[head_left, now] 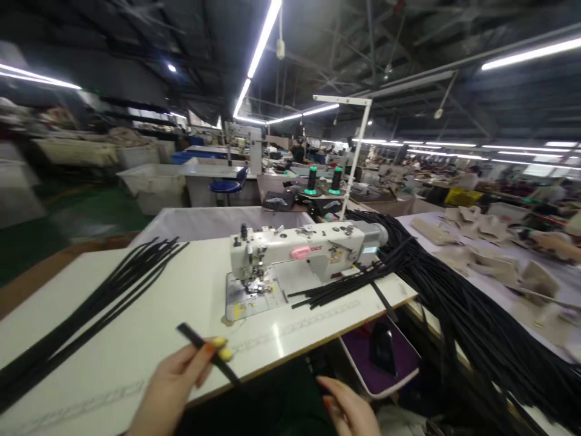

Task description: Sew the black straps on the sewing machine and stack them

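Observation:
My left hand is over the front edge of the white sewing table, its thumb and fingers pinched on a black strap. Yellow covers show on two of its fingertips. One end of the strap points up and left; the other drops past the table edge into dark cloth. Lower right, below the edge, my right hand has its fingers curled together; whatever they hold is lost against the dark background. Beyond the hands stands a white sewing machine, its needle area above a metal plate.
Black straps lie in a bundle at the left. More straps lie by the machine, and a thick heap hangs at the right. A purple-lined bin sits under the table edge. Beige pieces cover the right-hand table.

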The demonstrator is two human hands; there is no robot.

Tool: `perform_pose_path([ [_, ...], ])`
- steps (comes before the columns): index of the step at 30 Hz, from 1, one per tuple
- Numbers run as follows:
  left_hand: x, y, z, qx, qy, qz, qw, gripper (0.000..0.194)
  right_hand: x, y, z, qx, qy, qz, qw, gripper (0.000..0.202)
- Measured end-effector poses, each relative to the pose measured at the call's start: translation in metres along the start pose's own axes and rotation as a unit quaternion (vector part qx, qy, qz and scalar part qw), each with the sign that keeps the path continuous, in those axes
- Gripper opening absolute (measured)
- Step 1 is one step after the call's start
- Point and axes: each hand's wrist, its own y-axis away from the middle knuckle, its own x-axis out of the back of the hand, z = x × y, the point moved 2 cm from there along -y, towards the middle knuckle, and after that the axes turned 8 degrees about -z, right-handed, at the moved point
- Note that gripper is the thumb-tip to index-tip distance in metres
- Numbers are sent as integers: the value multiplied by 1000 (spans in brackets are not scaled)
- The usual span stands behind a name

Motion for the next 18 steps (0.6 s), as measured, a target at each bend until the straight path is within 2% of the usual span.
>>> perform_pose_path([
  [1,-8,0,-3,18,37,-35,999,48,-18,-23,-18,43,-18,-19,999,42],
  [3,-29,-2,-9,54,135,-116,982,46,-56,-60,-43,85,-39,-90,992,65],
  [5,-44,-13,-16,66,200,-141,967,43,-86,-85,-55,96,-42,-125,987,62],
  [7,-46,-34,-26,54,189,-142,970,43,-104,-102,-55,74,-70,-138,985,54],
  [10,-24,-78,-43,-14,25,-103,994,44,-115,-120,-50,9,-150,-138,979,62],
  [12,-7,-104,-51,-94,-146,-68,982,37,-117,-134,-49,-27,-198,-133,971,69],
  [15,1,-130,-60,-205,-372,-61,903,29,-119,-157,-53,-63,-247,-129,958,68],
  [18,-7,-140,-66,-262,-492,-83,827,31,-121,-180,-57,-74,-266,-127,953,59],
])
